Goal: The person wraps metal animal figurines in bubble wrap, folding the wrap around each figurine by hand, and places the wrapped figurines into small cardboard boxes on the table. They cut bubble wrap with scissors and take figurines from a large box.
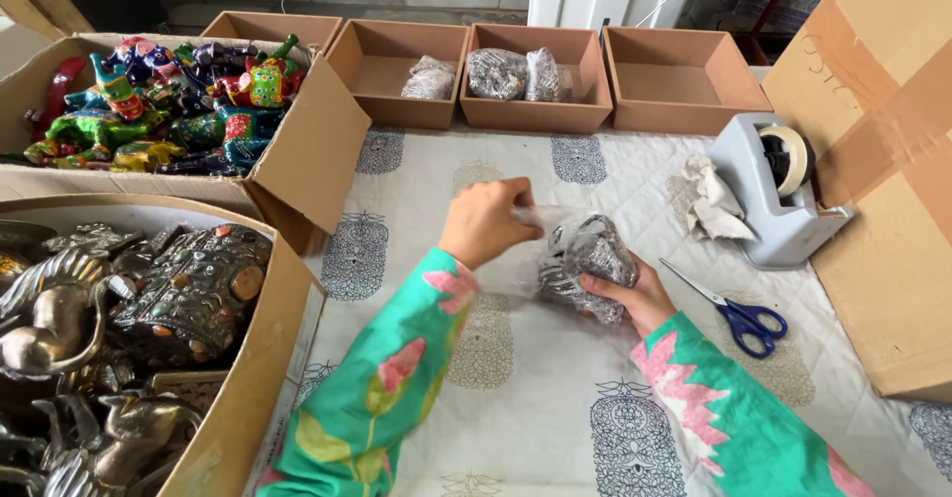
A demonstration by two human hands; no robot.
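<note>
So we've got a small metal figurine (585, 259) in clear plastic wrap (540, 221), sitting mid-desk over the printed white cloth (555, 418). Our right hand (635, 294) cups it from below and the side, fingers curled onto it. Our left hand (486, 221) is pinched shut on the loose end of the wrap, just beside the figurine's top left.

Stuff around us: on the left, a big cardboard box (248, 398) full of silvery metal animals (119, 328), right up against our left sleeve. Behind it, another open box (307, 150) packed with bright painted figures (169, 100). Its flap sticks out toward the middle of the desk, near our left hand.

Along the far edge there's a row of shallow brown trays (535, 112). One holds one wrapped bundle (428, 78), the next holds two (516, 72), the tray at the right end (684, 80) has nothing we can see in it.

To the right: a crumpled bit of paper (712, 199), a grey tape dispenser (778, 194) just beside it, and blue-handled scissors (739, 313) lying near our right wrist, not touching. A large taped carton (883, 189) walls off the right side. The patch of cloth straight around the figurine has nothing else on it; the scissors are the closest thing.
</note>
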